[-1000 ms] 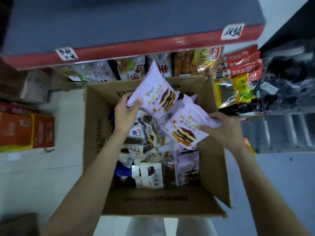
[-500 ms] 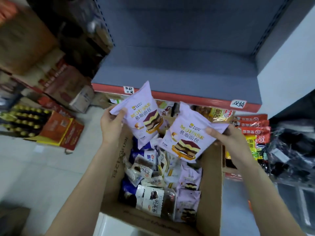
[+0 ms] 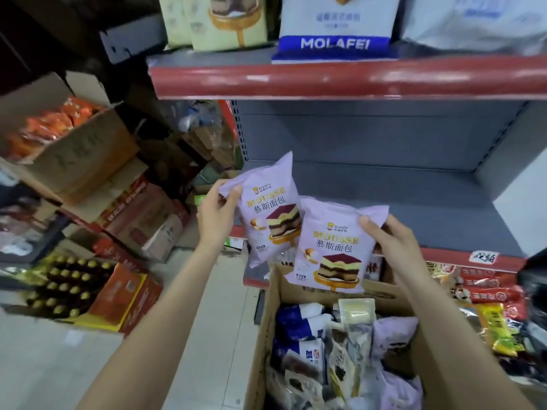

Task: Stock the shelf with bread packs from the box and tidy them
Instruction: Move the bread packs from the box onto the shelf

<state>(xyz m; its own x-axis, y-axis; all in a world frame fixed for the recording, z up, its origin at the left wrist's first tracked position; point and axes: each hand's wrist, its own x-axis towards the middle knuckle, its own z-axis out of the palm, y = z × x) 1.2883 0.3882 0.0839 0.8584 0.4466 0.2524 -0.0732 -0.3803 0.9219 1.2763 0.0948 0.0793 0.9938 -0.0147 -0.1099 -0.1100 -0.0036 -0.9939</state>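
Note:
My left hand (image 3: pixel 215 216) pinches the top corner of a purple mousse bread pack (image 3: pixel 270 213), held upright in front of the grey shelf (image 3: pixel 384 196). Just to its right and slightly lower, my right hand (image 3: pixel 390 245) grips the top right corner of a second purple mousse bread pack (image 3: pixel 331 250). Both packs hang above the far end of the open cardboard box (image 3: pixel 266 335), which holds several more bread packs, some purple, some blue and white. The shelf board behind the packs is bare.
An upper shelf with a red edge (image 3: pixel 340 79) carries large bags, one marked MOLAFEI (image 3: pixel 334 28). Left of the shelf stand stacked cartons (image 3: pixel 74 155) and a case of bottles (image 3: pixel 68 285). Red and yellow snack packs (image 3: pixel 488 297) fill the low shelf at right.
Both hands have lifted the two purple packs out of the box and up toward the bare grey shelf. The view has tilted upward, bringing the upper shelf into sight.

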